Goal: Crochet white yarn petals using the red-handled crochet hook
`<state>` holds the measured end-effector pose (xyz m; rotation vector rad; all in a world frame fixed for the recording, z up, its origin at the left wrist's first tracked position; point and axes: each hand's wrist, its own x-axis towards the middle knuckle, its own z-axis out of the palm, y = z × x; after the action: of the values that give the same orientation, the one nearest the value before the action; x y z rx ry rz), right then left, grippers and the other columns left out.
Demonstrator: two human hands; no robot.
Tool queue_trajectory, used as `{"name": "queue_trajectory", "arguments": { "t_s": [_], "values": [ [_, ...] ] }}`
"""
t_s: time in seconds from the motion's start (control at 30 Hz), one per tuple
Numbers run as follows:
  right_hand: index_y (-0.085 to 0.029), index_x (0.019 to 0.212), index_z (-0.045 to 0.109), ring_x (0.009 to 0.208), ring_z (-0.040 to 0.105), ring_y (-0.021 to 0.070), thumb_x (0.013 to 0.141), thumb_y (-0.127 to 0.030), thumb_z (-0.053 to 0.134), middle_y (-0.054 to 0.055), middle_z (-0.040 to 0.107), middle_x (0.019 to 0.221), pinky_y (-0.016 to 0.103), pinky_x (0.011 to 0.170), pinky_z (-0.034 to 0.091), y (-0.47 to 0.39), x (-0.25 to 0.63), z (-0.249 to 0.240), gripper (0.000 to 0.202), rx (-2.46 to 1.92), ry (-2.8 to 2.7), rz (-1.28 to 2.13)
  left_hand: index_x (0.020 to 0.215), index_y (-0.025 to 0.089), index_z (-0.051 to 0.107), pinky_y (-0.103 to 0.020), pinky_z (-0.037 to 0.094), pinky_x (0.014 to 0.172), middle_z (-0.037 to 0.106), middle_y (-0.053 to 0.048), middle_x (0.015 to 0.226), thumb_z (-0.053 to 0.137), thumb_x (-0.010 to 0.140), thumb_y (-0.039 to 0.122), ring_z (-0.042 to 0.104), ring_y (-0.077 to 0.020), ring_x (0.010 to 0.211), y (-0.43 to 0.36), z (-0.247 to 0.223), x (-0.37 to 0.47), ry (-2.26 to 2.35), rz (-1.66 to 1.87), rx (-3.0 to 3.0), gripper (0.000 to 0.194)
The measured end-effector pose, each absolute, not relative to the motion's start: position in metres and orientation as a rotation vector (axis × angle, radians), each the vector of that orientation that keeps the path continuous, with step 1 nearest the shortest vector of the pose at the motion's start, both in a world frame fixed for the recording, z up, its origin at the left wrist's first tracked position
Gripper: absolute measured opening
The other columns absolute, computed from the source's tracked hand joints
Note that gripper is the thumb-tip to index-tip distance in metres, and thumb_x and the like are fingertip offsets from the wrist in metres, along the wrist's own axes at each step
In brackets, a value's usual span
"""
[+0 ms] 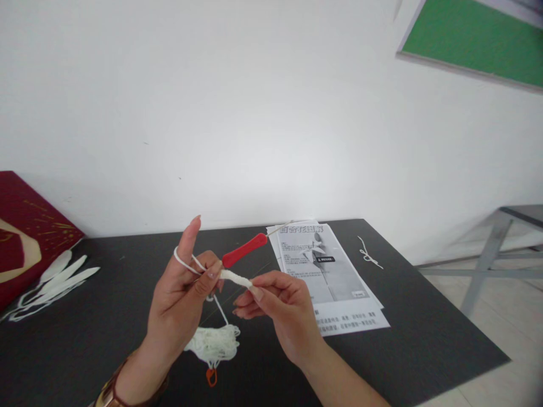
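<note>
White yarn loops round the raised index finger of my left hand [186, 288], whose thumb and other fingers pinch one end of a narrow white crocheted strip [236, 278]. A crochet hook with a red handle [245, 250] slants up to the right from that pinch. The strip's other end is between the thumb and fingertips of my right hand [275, 302]. Below my hands lies a white yarn skein [215, 343], partly hidden by my left hand, with an orange stitch marker [211, 377] at its lower edge. A strand rises from the skein towards my left hand.
Printed sheets [339, 271] lie behind my right hand on the dark table [407, 333]. Several white crocheted pieces [63, 280] rest at the left beside a dark red box [25, 226]. A yarn scrap [369, 257] lies at the right. A white wall stands behind.
</note>
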<state>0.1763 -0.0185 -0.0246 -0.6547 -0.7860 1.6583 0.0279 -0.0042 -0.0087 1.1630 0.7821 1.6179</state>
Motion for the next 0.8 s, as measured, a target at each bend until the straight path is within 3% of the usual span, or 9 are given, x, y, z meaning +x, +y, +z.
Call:
{"name": "queue_trajectory", "arguments": {
  "t_s": [0.8],
  "values": [
    [-0.014, 0.081, 0.067, 0.061, 0.074, 0.0133, 0.076, -0.021, 0.077, 0.007, 0.078, 0.074, 0.02, 0.059, 0.06, -0.0167, 0.1778, -0.0271, 0.013, -0.612, -0.767, 1.693, 0.142, 0.037, 0.041, -0.023, 0.036, 0.054, 0.047, 0.006, 0.062, 0.061, 0.086, 0.019, 0.043, -0.0101, 0.058, -0.0043, -0.0104, 0.0271, 0.777, 1.611, 1.175, 0.062]
  ]
}}
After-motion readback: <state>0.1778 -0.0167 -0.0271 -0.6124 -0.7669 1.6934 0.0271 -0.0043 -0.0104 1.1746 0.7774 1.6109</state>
